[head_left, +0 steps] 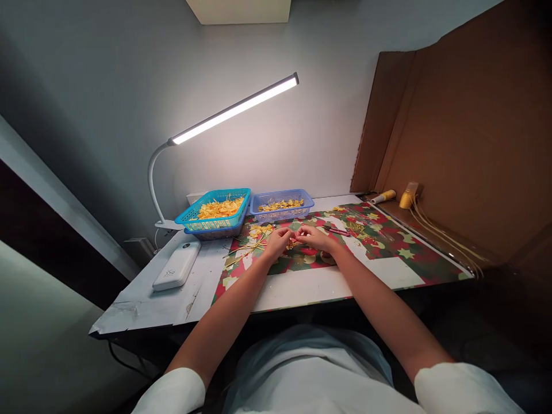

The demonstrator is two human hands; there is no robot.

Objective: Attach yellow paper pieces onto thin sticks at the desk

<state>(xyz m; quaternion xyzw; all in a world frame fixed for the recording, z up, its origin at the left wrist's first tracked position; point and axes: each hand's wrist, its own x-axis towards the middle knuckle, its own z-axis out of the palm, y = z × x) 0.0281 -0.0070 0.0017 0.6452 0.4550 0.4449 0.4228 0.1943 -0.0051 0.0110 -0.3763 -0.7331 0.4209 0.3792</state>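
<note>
My left hand [279, 241] and my right hand [314, 237] meet over the patterned sheet, fingertips pinched together. What they hold is too small to make out; gold bits show just beneath the fingers. Left of my left hand lie a yellow bow-like piece [261, 230] and several thin gold stems [248, 250]. Beyond my right hand rests a dark red slim tool [337, 230], with a small heap of gold pieces [356, 227] to its right. Behind the hands, a purple-blue basket [282, 215] holds gold pieces, and a turquoise basket [241, 214] holds yellow ribbon-like pieces.
A desk lamp [235, 109] shines from the back left. On the table's left lies a white power bank [176, 265]. A cardboard panel [457, 126] stands on the right, near a tube [383, 197], a yellow bottle [407, 196] and loose cords [444, 236].
</note>
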